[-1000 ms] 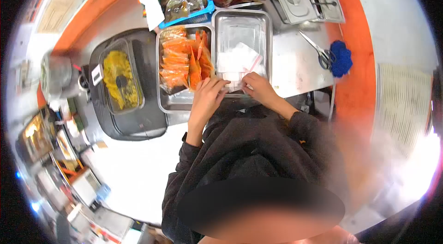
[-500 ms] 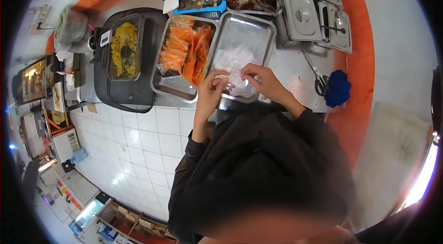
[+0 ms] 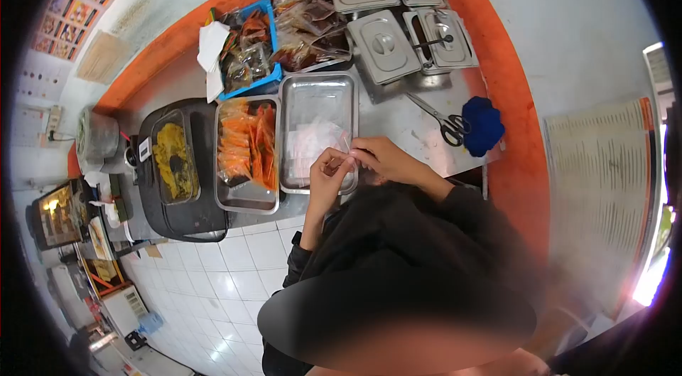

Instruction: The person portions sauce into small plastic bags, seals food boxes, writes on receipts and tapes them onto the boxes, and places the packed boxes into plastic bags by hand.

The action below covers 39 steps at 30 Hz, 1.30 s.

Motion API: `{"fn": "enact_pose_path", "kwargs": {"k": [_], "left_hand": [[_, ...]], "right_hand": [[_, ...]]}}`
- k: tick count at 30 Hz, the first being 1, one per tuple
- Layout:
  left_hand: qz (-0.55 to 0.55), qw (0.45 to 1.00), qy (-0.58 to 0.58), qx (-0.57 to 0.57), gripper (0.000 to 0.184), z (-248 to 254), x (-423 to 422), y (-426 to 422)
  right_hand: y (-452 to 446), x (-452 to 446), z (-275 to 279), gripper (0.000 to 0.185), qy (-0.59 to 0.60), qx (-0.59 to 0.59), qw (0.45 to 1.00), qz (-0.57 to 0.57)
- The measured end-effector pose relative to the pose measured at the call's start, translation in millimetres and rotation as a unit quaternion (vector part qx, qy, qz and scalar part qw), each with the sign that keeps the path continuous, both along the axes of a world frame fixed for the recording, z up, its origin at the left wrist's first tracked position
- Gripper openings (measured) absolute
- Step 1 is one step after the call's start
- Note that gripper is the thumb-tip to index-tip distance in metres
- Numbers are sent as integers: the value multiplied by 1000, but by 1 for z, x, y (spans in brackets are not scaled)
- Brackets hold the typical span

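My left hand (image 3: 329, 171) and my right hand (image 3: 383, 159) meet over the near right corner of a steel tray (image 3: 320, 88). The fingertips of both are pinched on what looks like a small clear plastic bag (image 3: 346, 142), of which only a thin pale edge shows. More flat, see-through plastic bags (image 3: 312, 141) lie in a loose pile inside the tray. Left of it stands a second steel tray (image 3: 245, 202) with rows of sealed packets of orange sauce (image 3: 245, 138).
A glass dish of yellow food (image 3: 174, 152) rests on a black surface at the left. Behind are a blue basket (image 3: 273, 42) of packets, dark sauce packets (image 3: 309, 28) and lidded steel pans (image 3: 383, 45). Black-handled scissors (image 3: 452, 129) and a blue cloth (image 3: 484, 127) lie right.
My hands have come together, fingertips now touching, where they were slightly apart. The camera view has turned, so the counter sits lower and further left in it.
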<state>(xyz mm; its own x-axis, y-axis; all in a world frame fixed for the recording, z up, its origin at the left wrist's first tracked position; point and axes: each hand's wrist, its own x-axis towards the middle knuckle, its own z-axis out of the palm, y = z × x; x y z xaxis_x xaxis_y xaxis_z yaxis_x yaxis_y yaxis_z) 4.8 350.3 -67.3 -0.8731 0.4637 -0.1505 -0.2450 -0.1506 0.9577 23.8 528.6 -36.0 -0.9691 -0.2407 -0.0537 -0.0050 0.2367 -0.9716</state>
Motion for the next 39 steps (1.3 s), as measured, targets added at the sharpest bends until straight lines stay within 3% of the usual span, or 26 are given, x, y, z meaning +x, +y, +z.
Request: {"fn": "enact_pose_path", "kwargs": {"k": [4, 6, 7, 8, 9, 10, 12, 14, 16, 17, 19, 22, 23, 25, 26, 28, 31, 34, 36, 38, 39], "left_hand": [[-22, 1000, -13, 4, 9, -9, -8, 31], [-33, 979, 162, -121, 13, -5, -14, 50], [-37, 978, 164, -120, 13, 1, -18, 55], [-18, 921, 297, -252, 14, 8, -21, 60], [2, 828, 418, -374, 14, 14, -24, 64], [51, 820, 426, -378, 15, 16, -27, 73], [58, 815, 422, -393, 14, 25, -34, 79], [66, 811, 413, -410, 13, 28, -45, 80], [3, 845, 397, -359, 13, 26, -57, 73], [6, 845, 392, -363, 13, 22, -61, 69], [-39, 913, 305, -269, 11, 14, -69, 64], [-4, 930, 254, -266, 11, 4, -67, 73], [-2, 931, 249, -265, 11, 2, -69, 74], [6, 877, 413, -245, 12, 2, -74, 75], [9, 880, 405, -248, 12, 2, -77, 74], [4, 833, 483, -269, 12, 8, -79, 73], [70, 807, 464, -357, 13, 8, -69, 74], [127, 785, 445, -413, 13, 18, -64, 74], [122, 787, 419, -436, 12, 23, -62, 73], [123, 789, 393, -457, 11, 23, -64, 74], [70, 804, 414, -422, 10, 23, -65, 73]], "right_hand": [[18, 9, 5, 18, 8, 18, 1000, -17], [25, 10, -2, 18, 137, 209, 965, -84], [30, 9, -3, 18, 137, 209, 964, -87], [35, 6, -1, 17, 118, 230, 961, -95], [38, 3, 0, 16, 98, 251, 958, -102], [39, 0, -2, 16, 101, 251, 957, -103], [38, -12, -9, 14, 106, 276, 940, -173], [39, -22, -15, 14, 135, 279, 936, -170], [42, -30, -16, 14, 158, 279, 933, -161], [46, -34, -16, 15, 156, 225, 955, -117], [49, -41, -11, 16, 151, 169, 972, -67], [48, -42, -7, 17, 98, 148, 982, -69], [47, -43, -9, 17, 119, 190, 970, -93], [49, -46, -13, 16, 138, 234, 956, -108], [52, -47, -18, 16, 153, 241, 954, -89], [53, -46, -22, 16, 160, 245, 954, -61], [51, -52, -19, 16, 163, 267, 946, -88], [49, -60, -19, 13, 173, 353, 903, -173], [42, -59, -22, 19, 275, 311, 878, -240], [43, -55, -22, 26, 314, 308, 879, -185], [43, -52, -22, 34, 349, 305, 875, -137]]}}
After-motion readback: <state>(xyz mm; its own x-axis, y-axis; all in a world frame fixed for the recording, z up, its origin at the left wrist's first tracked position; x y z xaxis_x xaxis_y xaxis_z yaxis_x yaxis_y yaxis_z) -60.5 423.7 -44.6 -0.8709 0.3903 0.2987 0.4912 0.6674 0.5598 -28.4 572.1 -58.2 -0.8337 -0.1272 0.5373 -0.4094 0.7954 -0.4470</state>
